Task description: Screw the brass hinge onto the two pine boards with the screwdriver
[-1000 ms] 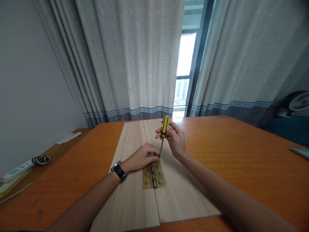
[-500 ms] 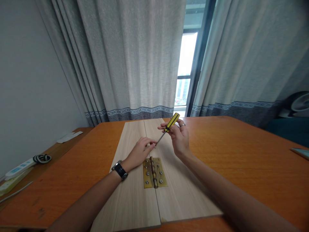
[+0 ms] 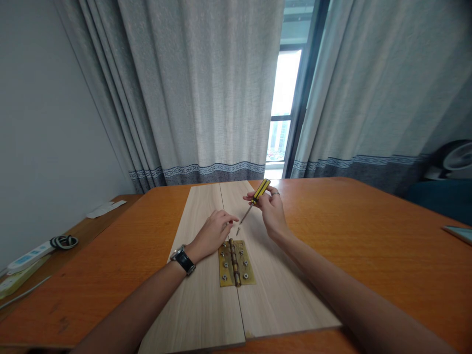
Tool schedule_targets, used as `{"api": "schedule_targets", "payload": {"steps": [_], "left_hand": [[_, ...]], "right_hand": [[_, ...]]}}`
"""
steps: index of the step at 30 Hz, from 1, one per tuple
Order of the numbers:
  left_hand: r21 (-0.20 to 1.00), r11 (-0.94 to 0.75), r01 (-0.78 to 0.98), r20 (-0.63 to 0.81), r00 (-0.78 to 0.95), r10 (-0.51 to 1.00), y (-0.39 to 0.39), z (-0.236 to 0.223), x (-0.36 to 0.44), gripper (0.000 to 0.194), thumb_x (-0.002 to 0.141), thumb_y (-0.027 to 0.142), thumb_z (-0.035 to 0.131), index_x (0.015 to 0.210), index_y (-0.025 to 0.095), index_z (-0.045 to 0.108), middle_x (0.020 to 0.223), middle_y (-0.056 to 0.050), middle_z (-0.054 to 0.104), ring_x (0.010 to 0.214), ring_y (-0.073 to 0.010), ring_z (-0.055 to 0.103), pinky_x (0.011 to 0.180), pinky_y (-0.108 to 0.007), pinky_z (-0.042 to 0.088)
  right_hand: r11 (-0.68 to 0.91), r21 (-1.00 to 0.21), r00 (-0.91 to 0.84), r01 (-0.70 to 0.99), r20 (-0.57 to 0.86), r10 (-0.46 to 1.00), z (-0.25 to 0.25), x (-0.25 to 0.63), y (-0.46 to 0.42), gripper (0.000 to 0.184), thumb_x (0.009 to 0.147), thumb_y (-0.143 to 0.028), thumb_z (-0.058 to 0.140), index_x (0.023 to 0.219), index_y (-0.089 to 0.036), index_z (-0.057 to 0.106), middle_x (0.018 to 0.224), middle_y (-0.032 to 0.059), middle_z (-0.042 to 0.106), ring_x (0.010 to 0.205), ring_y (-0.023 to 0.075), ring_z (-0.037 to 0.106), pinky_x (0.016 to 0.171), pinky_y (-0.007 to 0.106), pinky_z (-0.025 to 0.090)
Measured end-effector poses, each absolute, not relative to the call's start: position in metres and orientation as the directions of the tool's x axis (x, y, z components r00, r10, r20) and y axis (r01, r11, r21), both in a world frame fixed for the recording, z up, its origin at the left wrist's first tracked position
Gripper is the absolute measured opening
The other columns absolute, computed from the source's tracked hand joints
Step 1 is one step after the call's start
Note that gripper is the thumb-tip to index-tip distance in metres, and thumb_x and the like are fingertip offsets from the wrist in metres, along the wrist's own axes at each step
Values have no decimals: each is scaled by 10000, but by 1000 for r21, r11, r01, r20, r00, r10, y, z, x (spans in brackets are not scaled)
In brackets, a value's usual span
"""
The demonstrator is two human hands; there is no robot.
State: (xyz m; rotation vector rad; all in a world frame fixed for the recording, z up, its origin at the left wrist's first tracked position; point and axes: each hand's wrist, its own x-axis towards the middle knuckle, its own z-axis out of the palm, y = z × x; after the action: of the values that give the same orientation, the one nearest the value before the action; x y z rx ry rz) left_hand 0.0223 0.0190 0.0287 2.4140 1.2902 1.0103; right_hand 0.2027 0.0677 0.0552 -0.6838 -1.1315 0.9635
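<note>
My right hand (image 3: 271, 214) grips a screwdriver with a yellow-and-black handle (image 3: 260, 191), its thin shaft slanting down and left. My left hand (image 3: 213, 235) rests on the left pale wood board (image 3: 195, 300), its fingers curled and holding nothing I can see. A small screw (image 3: 238, 230) appears to stand on the right board (image 3: 280, 300), close to the shaft's tip. Just below my left fingers lies a brass hinge (image 3: 236, 263), spanning the seam between both boards, with several screws in its leaves.
The boards lie on an orange wooden table (image 3: 92, 295). On a lower ledge at left are a white power strip (image 3: 33, 255), a coiled black cable (image 3: 64, 241) and white paper (image 3: 105, 209). A tablet's corner (image 3: 459, 233) shows at the right.
Both hands have lifted away from the hinge, toward the far end of the boards. The screwdriver has gone from nearly upright on the hinge to a slant, and a small screw now shows.
</note>
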Motion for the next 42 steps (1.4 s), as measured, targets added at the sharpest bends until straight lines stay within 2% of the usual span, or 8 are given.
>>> {"api": "schedule_targets", "payload": {"steps": [6, 10, 28, 30, 32, 35, 39, 42], "left_hand": [[476, -600, 643, 490, 372, 788, 19, 31, 23, 255, 982, 168, 450, 1080, 183, 685, 1011, -74, 676, 1012, -227, 569, 924, -352, 437], [437, -642, 630, 485, 436, 758, 19, 34, 24, 223, 993, 160, 438, 979, 166, 660, 938, -68, 668, 953, -219, 560, 883, -339, 439], [414, -635, 653, 445, 463, 767, 17, 32, 25, 174, 985, 152, 464, 925, 158, 628, 926, -66, 661, 936, -213, 578, 851, -315, 454], [409, -637, 653, 447, 465, 764, 16, 33, 25, 211, 1004, 181, 443, 924, 159, 636, 898, -63, 657, 908, -209, 576, 827, -309, 451], [402, -637, 658, 449, 465, 763, 16, 34, 25, 222, 1009, 189, 437, 938, 161, 646, 891, -61, 657, 895, -206, 575, 820, -309, 449], [408, -627, 664, 456, 447, 770, 17, 32, 24, 180, 981, 150, 474, 976, 160, 654, 937, -65, 669, 928, -211, 581, 842, -318, 453], [436, -628, 645, 478, 425, 769, 18, 30, 22, 200, 965, 133, 493, 1061, 166, 665, 1020, -70, 685, 1014, -220, 584, 895, -338, 458], [427, -629, 649, 477, 430, 767, 17, 30, 22, 220, 975, 147, 477, 1061, 170, 678, 1020, -69, 691, 1012, -221, 582, 907, -351, 460]], "right_hand": [[365, -869, -118, -335, 423, 898, 61, 201, 53, 229, 784, -273, 564, 989, -210, 482, 713, -16, 700, 595, 183, 705, 541, 295, 533], [365, -867, -258, -339, 459, 850, 60, 197, 43, 231, 785, -278, 568, 994, -210, 495, 725, 4, 717, 600, 187, 703, 508, 284, 525], [449, -819, -328, -358, 560, 761, 61, 198, 35, 171, 811, -242, 535, 967, -213, 471, 735, 11, 719, 583, 166, 683, 515, 280, 516], [468, -800, -320, -376, 586, 745, 62, 198, 32, 218, 803, -209, 520, 1011, -229, 457, 724, -11, 710, 577, 162, 681, 518, 276, 509], [492, -782, -308, -382, 610, 730, 64, 198, 29, 373, 780, -156, 506, 1135, -252, 442, 718, -35, 700, 574, 160, 681, 517, 272, 505], [554, -745, -324, -372, 663, 675, 69, 200, 26, 502, 769, -116, 521, 1243, -271, 461, 785, -27, 706, 615, 161, 693, 550, 287, 528], [631, -683, -272, -367, 728, 629, 78, 208, 27, 165, 872, -233, 550, 1010, -206, 636, 904, 37, 700, 737, 185, 711, 687, 358, 581], [594, -737, -172, -323, 663, 729, 85, 215, 24, 211, 911, -327, 569, 801, -168, 652, 807, 46, 672, 718, 183, 698, 690, 346, 578]]}}
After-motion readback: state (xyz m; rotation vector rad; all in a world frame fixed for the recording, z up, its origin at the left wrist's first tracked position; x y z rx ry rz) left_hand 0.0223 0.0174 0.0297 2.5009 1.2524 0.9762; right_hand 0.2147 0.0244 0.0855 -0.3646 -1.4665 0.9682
